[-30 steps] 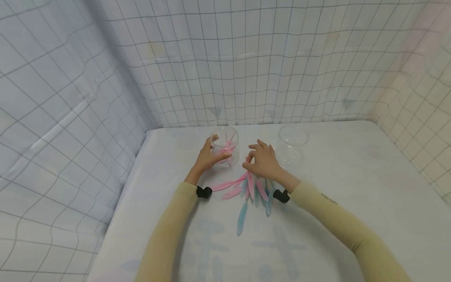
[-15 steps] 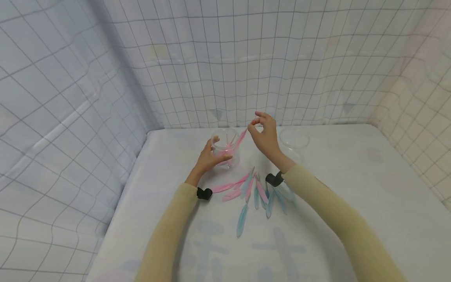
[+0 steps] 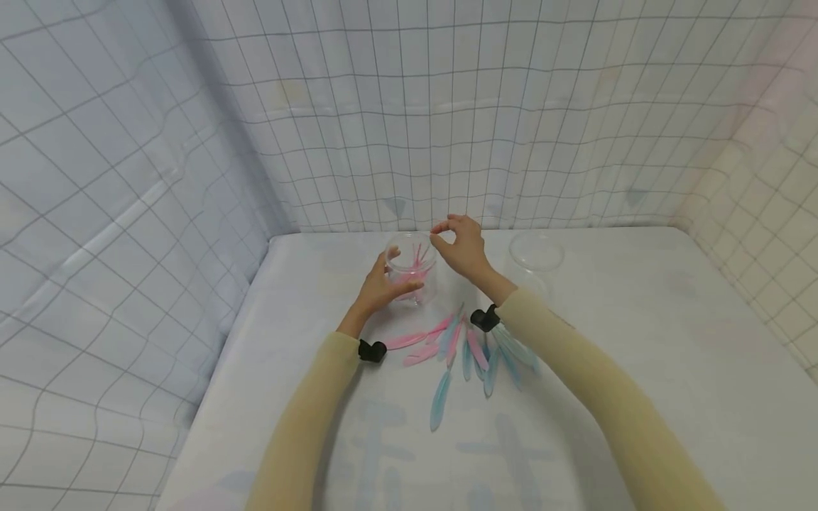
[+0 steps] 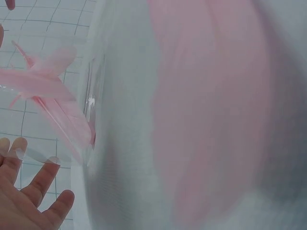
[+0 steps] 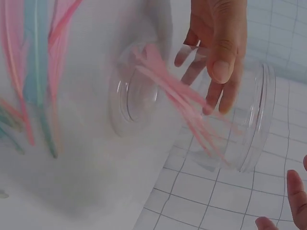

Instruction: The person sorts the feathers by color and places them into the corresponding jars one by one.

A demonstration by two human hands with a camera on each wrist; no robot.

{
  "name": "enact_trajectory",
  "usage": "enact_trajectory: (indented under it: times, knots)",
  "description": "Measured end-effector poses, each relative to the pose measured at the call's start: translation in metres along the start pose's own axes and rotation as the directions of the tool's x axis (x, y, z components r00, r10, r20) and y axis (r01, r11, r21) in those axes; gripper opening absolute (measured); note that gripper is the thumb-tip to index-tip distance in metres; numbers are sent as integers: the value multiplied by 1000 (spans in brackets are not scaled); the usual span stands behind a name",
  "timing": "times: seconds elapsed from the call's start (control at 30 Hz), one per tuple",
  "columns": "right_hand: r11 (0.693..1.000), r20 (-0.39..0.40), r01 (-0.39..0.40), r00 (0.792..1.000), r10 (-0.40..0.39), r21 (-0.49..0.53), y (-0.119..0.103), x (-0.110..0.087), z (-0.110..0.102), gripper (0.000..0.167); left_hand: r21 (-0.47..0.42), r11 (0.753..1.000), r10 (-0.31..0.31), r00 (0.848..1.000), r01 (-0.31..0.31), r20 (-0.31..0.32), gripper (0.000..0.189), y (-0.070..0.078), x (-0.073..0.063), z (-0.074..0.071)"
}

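Note:
In the head view my left hand [image 3: 381, 285] grips a clear jar [image 3: 409, 287] from its left side, thumb in front. Pink feathers [image 3: 415, 264] stand inside with quills towards the mouth. In the right wrist view the left thumb and fingers wrap around the jar [image 5: 261, 120]. My right hand [image 3: 461, 248] is beside the jar's right rim, thumb and forefinger slightly apart. Its fingers [image 5: 296, 191], at the right wrist view's edge, are spread with no feather seen between them. The left wrist view shows the left hand [image 4: 31, 196] by the jar's wall.
Several loose pink feathers [image 3: 422, 354] and blue feathers [image 3: 439, 401] lie on the white table [image 3: 307, 426] in front of the jar. A second clear jar [image 3: 537, 259] stands to the right. A gridded white curtain [image 3: 358, 142] hangs behind the table.
The right hand has lifted a pink feather from the pile, carried it up and left to the jar's mouth, and let it go. The left hand keeps holding the jar.

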State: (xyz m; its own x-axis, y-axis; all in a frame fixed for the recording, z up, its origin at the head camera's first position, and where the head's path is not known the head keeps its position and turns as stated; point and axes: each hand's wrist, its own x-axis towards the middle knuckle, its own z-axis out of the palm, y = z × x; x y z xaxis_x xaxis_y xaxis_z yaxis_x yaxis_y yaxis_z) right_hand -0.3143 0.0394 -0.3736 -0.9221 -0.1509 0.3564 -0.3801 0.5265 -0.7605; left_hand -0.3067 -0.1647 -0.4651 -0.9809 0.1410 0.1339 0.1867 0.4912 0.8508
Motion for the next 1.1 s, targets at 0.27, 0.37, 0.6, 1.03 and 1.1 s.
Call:
enact_trajectory:
  times: [0.27, 0.37, 0.6, 1.03, 1.1]
  knots:
    - [993, 192, 1, 981, 22, -119, 20, -17, -14, 24, -13, 1000, -25, 1000, 25, -1, 102, 2, -2, 0]
    - [978, 268, 64, 963, -9, -198, 29, -24, -18, 23, -17, 1000, -21, 1000, 21, -5, 101, 2, -2, 0]
    - [881, 392, 147, 919, 47, -451, 42, -46, -24, 22, -12, 1000, -24, 1000, 24, -7, 100, -1, 0, 2]
    - [760, 502, 212, 848, 170, -615, 57, -70, -15, 15, 0, 1000, -13, 1000, 13, -15, 101, -2, 3, 3]
    - [761, 504, 205, 845, 179, -615, 57, -71, -15, 15, -1, 1000, -14, 1000, 14, -15, 101, -3, 3, 3]
